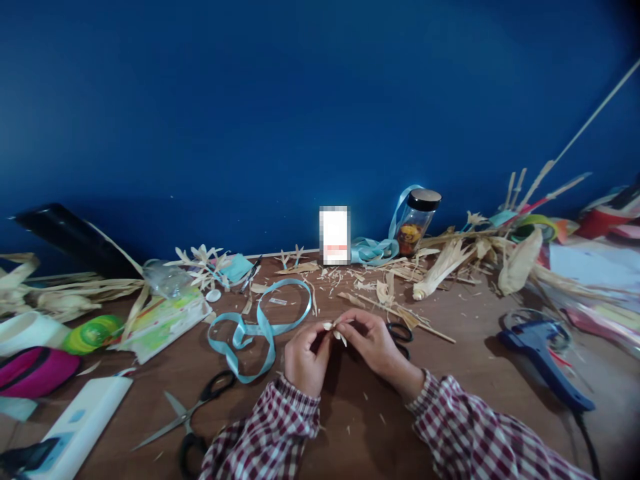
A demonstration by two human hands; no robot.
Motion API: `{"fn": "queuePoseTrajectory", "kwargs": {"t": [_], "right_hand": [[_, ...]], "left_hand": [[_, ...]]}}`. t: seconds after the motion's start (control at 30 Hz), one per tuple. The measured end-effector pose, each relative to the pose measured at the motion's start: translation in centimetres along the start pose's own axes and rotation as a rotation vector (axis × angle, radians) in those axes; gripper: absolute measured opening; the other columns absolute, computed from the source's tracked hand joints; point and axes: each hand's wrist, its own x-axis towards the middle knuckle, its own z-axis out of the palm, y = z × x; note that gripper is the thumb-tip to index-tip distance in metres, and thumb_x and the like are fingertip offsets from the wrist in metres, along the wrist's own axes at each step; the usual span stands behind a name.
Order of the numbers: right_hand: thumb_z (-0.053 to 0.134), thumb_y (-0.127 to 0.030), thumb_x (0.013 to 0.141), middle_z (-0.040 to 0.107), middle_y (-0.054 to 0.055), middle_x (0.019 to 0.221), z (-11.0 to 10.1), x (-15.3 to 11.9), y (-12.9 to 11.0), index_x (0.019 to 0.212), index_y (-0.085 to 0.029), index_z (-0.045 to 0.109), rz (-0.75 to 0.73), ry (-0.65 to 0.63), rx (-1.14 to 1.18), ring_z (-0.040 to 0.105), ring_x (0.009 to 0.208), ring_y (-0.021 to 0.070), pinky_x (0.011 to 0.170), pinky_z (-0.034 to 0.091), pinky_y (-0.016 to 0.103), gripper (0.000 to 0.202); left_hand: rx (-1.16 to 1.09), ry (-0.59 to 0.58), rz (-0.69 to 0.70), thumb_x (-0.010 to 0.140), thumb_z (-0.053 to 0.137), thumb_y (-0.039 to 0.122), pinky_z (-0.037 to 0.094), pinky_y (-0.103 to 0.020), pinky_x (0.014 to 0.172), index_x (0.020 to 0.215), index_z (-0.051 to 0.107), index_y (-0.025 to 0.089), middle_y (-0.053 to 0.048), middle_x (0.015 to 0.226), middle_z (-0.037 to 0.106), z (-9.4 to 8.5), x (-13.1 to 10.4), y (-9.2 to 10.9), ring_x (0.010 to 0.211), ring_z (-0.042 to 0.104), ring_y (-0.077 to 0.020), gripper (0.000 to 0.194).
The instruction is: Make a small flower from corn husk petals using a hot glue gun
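Between my two hands is a small pale piece of corn husk (341,335) with short petal-like tips, held just above the brown table. My left hand (307,357) pinches it from the left with thumb and forefinger. From the right, the thumb and fingers of my right hand (373,343) close on the same piece, hiding part of it. A loop of light blue ribbon (267,333) lies left of my left hand. Scissors (186,415) with black handles rest spread near my left sleeve. Another pair of black handles (401,337) shows partly behind my right hand.
A blue glue gun (543,360) lies at right, its cord running forward. Dried corn husks (445,267) and scraps litter the back. A lidded glass jar (416,223) leans near the blue wall. A white power strip (83,423) and coloured tape rolls (37,372) are at left.
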Motion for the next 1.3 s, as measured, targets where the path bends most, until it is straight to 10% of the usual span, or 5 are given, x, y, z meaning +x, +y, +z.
{"fn": "queuePoseTrajectory", "kwargs": {"t": [0.77, 1.3], "right_hand": [[0.052, -0.034, 0.086, 0.049, -0.002, 0.066, 0.1, 0.1, -0.28, 0.072, -0.015, 0.054, 0.011, -0.094, 0.076, 0.044, 0.063, 0.0107, 0.06, 0.037, 0.021, 0.023], [0.055, -0.03, 0.083, 0.058, 0.0, 0.071, -0.6, 0.4, -0.66, 0.079, -0.017, 0.061, 0.039, -0.095, 0.025, 0.052, 0.065, 0.0128, 0.06, 0.04, 0.022, 0.015]], "left_hand": [[0.068, 0.011, 0.172, 0.079, 0.053, 0.01, 0.051, -0.027, 0.072, 0.079, 0.064, 0.015, -0.008, 0.081, 0.069, -0.11, -0.33, 0.29, 0.077, 0.065, -0.0177, 0.012], [0.051, -0.138, -0.007, 0.078, 0.058, 0.017, 0.051, -0.028, 0.066, 0.081, 0.066, 0.016, -0.005, 0.077, 0.071, 0.0, -0.35, 0.06, 0.071, 0.066, -0.0178, 0.009]]}}
